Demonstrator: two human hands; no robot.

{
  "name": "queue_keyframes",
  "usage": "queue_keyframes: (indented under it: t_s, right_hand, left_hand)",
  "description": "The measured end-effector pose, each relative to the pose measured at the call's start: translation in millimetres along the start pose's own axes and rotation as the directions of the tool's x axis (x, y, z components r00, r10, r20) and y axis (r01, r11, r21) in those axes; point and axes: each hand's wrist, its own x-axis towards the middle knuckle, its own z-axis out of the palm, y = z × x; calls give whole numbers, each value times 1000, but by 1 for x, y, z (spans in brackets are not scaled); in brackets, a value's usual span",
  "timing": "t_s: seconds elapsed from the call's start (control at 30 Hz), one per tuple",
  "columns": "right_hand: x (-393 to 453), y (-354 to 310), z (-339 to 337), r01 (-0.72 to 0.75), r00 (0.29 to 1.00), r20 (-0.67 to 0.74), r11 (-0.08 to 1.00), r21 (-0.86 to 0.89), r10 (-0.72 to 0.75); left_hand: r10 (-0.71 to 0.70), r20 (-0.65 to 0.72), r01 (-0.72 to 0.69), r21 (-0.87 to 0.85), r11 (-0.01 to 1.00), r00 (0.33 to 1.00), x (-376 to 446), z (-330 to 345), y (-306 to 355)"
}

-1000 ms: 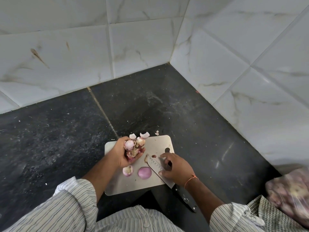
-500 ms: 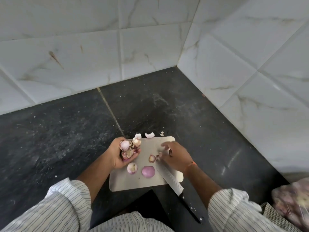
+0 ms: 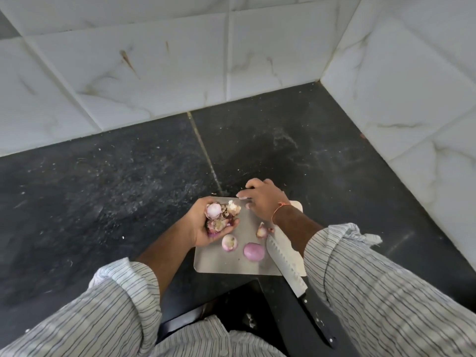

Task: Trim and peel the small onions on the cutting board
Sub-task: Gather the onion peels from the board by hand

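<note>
Steel-grey board (image 3: 219,264) lies at the near edge of the dark stone surface (image 3: 103,189), close to the corner of the marble-tiled walls. The left hand (image 3: 206,225) is cupped palm up over the board's left edge, its grip curled round a heap of onion skins (image 3: 221,217). The right hand (image 3: 262,199) reaches to the board's far edge, fingers bent down onto something there; whether its grip is clamped on anything I cannot tell. Two small onions sit on the board: one pale (image 3: 229,242), just beside the left hand, one purple (image 3: 254,251) nearer the knife (image 3: 288,264). A skin scrap (image 3: 262,230) lies just beyond them. The knife rests untouched along the board's right edge, its black handle overhanging the surface.
</note>
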Motion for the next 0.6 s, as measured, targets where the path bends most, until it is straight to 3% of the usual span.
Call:
queue_keyframes:
  t_s: [0.13, 0.23, 0.33, 0.43, 0.5, 0.6]
  right_hand:
    - [5, 7, -2, 16, 1000, -25, 999, 30, -15]
    - [4, 13, -4, -69, 995, -60, 990, 121, 76]
    - [-9, 13, -12, -129, 962, -160, 885, 447, 221]
    - [-39, -6, -36, -32, 942, -214, 706, 708, 257]
    - [-62, -21, -52, 78, 946, -277, 715, 695, 167]
    - [-88, -36, -61, 180, 931, -363, 823, 539, 34]
  left_hand:
    - [1, -23, -2, -28, 1000, 1000, 5, 0, -3]
    - [1, -48, 0, 9, 1000, 999, 8, 1, -5]
    - [-12, -63, 15, 43, 999, 998, 10, 7, -7]
    - [-1, -58, 5, 63, 998, 998, 11, 23, -9]
    - [4, -47, 0, 81, 997, 999, 10, 37, -13]
    - [1, -5, -1, 114, 993, 1000, 11, 59, -23]
